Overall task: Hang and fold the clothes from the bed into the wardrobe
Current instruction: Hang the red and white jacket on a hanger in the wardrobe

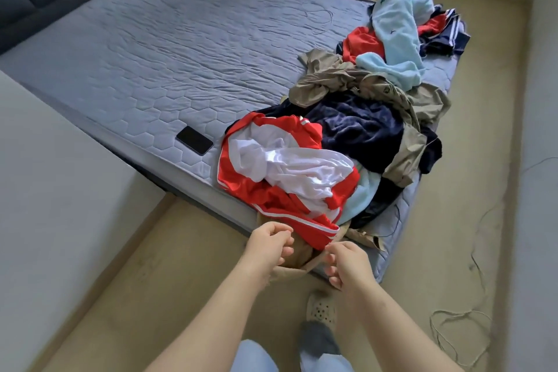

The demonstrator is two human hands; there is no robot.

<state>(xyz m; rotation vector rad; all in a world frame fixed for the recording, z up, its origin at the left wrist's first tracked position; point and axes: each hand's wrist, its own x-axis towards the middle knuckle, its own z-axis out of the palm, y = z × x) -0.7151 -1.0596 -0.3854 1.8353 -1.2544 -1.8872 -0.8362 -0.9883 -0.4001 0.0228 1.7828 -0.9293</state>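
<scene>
At the near edge of the bed [145, 63], the left hand [268, 246] and right hand [347, 263] are both curled, each pinching the rim of a tan garment [299, 255] that hangs over that edge beneath a red-and-white jersey [280, 178]. The garment is pinned under the pile of clothes [362, 124] at the near right corner, so a hard tug would likely drag the jersey onto the floor [181, 266].

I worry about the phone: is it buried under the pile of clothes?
No, the phone lies uncovered on the mattress, beside the clothes pile and apart from it.
</scene>
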